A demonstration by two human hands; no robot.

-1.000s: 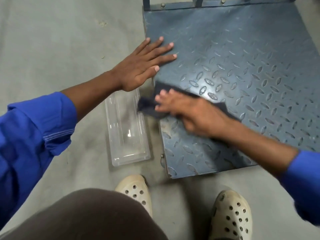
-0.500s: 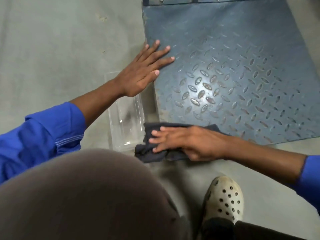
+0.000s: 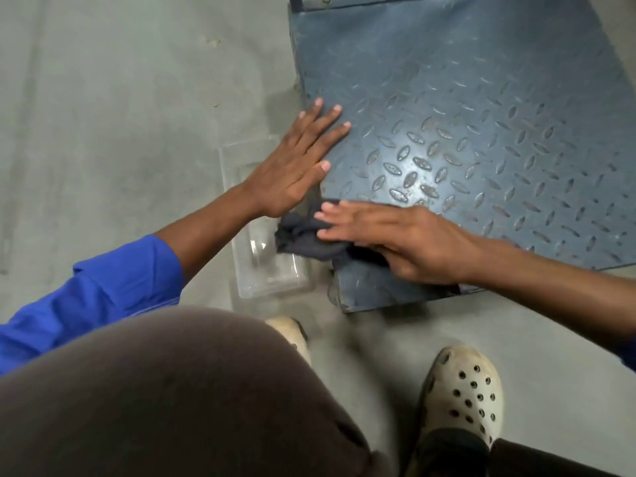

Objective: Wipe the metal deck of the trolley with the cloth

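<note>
Single head-worn view, steeply downward and close (wide-angle) over floor [image 3: 103,132].

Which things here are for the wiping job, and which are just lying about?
For the job:
- dark grey crumpled cloth
- blue-grey diamond-patterned metal trolley deck
- right hand, pressing the cloth
- left hand, flat on the deck's edge

Just lying about:
- clear rectangular plastic tray, on the grey concrete floor beside the deck

Your left hand [image 3: 296,163] lies flat, palm down, fingers straight and slightly spread; forearm bare below a pushed-up blue sleeve [image 3: 113,294]. Your right hand [image 3: 399,241] is palm down, fingers extended leftward, slightly blurred; forearm enters from the right.
</note>
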